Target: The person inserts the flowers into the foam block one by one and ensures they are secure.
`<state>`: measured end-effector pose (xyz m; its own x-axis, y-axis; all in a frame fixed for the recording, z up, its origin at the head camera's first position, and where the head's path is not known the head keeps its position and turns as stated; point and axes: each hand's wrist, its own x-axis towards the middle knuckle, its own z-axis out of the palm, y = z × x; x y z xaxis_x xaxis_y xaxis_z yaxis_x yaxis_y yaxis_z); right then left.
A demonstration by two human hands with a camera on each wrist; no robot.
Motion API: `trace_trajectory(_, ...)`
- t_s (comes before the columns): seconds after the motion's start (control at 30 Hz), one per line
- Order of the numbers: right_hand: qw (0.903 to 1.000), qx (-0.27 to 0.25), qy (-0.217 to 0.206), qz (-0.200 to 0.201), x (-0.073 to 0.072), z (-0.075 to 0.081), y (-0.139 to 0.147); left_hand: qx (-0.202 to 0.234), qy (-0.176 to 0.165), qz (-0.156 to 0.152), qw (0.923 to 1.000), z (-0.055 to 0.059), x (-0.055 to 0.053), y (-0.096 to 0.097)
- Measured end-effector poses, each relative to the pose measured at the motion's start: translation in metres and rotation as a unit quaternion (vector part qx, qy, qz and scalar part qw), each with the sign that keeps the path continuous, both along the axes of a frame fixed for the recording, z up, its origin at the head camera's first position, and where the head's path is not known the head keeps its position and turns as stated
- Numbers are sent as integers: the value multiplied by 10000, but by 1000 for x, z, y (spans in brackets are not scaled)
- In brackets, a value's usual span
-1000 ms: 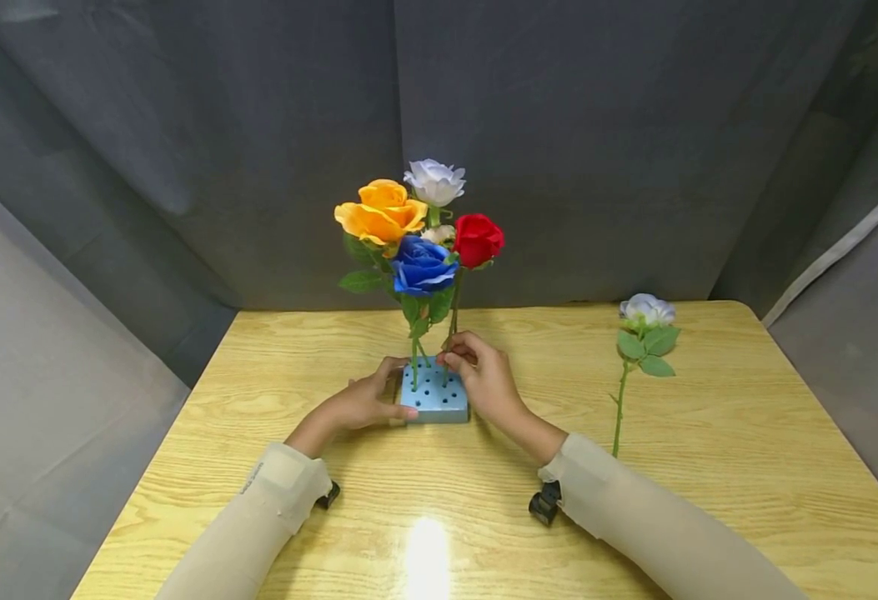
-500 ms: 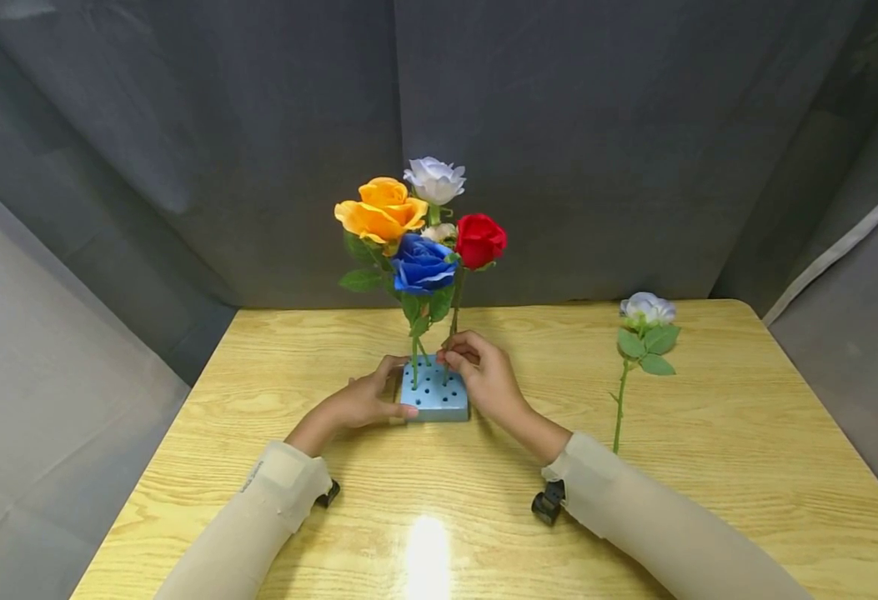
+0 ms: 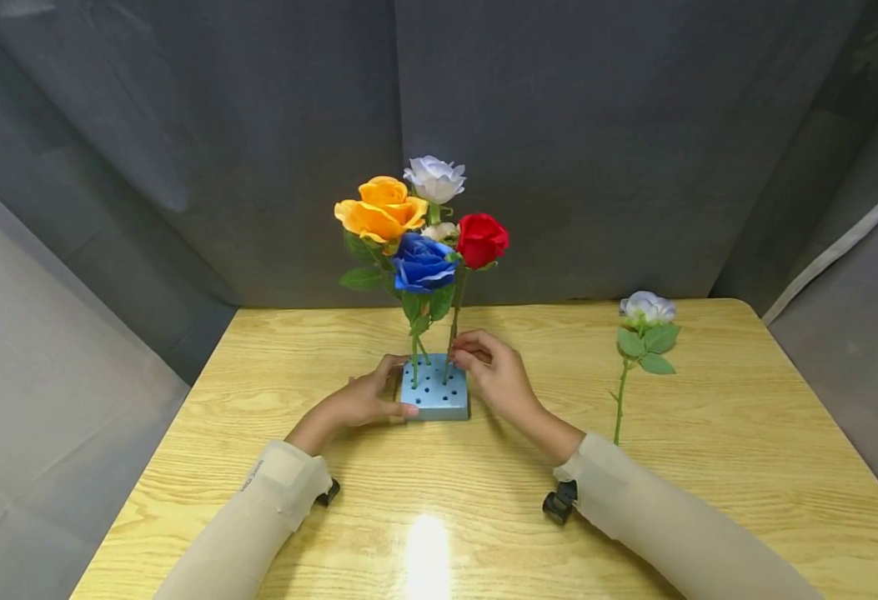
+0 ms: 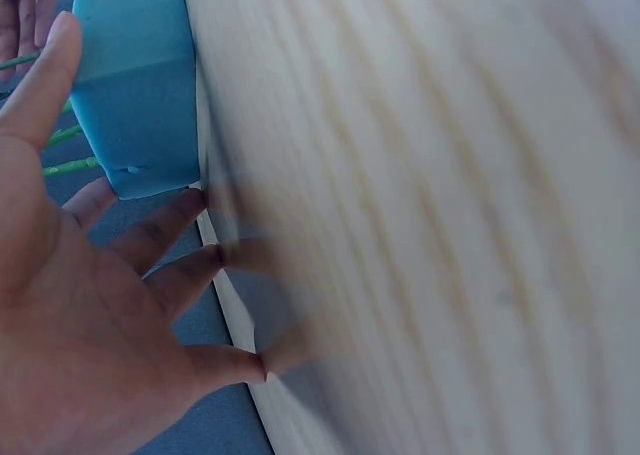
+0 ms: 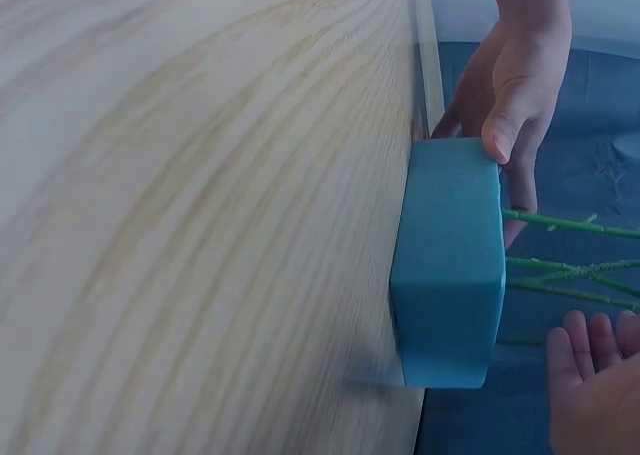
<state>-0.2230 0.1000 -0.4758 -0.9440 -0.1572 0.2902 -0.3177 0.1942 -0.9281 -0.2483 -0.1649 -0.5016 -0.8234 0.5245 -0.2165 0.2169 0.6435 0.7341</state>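
A light blue block [image 3: 439,408] with several holes stands on the table. Upright in it are a blue rose [image 3: 423,265], an orange rose [image 3: 381,210], a white rose [image 3: 436,179] and a red rose [image 3: 482,240]. My left hand [image 3: 367,400] holds the block's left side, thumb on the front corner, forefinger at the back; its other fingers spread down to the wood [image 4: 130,275]. My right hand [image 3: 500,375] is at the red rose's stem, fingertips right beside it and loosened. In the right wrist view its fingers [image 5: 580,345] show close by the stems.
One more pale rose [image 3: 647,308] lies on the right of the wooden table [image 3: 318,533], its stem toward the right sleeve [image 3: 634,492]. Behind the table hangs a dark grey curtain [image 3: 296,150]. A pale flower [image 3: 439,232] shows partly behind the blue rose.
My right hand has shifted slightly right, its fingertips drawing back from across the red rose's stem. The red bloom has swayed a little right. My left hand stays on the block.
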Motion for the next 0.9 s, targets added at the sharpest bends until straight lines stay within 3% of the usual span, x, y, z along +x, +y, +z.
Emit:
trace_trajectory(0.27,9997,-196,-148,-1,2,-2,16,-30,-34,-33,10000,0,0,-1)
trace_trajectory(0.53,9999,6,62,-78,5,-5,37,-76,-31,-42,10000,2,1,-1)
trace_trajectory(0.9,9996,55,-161,-224,14,-8,70,-52,-62,-60,9999,2,2,-1)
